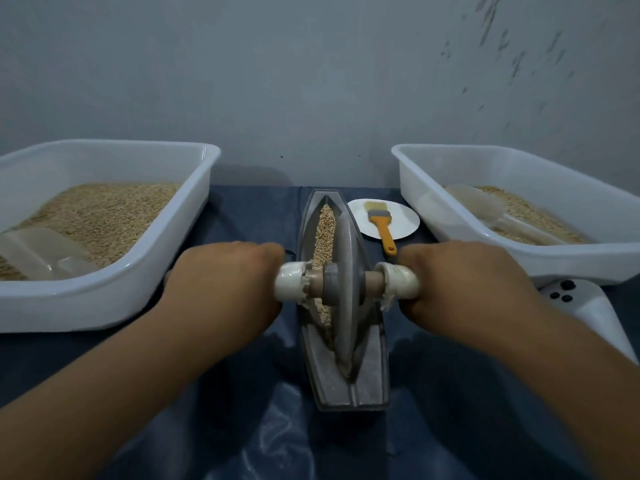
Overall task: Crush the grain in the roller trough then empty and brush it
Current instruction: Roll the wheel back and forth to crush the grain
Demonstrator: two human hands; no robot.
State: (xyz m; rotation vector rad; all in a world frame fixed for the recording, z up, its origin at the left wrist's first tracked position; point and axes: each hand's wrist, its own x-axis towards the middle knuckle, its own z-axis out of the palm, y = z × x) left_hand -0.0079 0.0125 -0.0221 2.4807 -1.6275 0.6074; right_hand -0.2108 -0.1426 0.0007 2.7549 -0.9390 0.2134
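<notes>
Covering the table, a dark blue cloth point(242, 393) below a grey wall point(311, 81).

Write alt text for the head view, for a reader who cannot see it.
Both hands, left hand and right hand, grip the handles of a roller wheel standing in a grain-filled trough on a blue cloth. White tubs of grain sit either side; an orange brush lies on a plate behind.

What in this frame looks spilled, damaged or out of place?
No spill shows. The white wrapping on the roller's left handle and right handle is frayed and ragged at its inner ends. The orange-handled brush overhangs the round white plate.
</notes>
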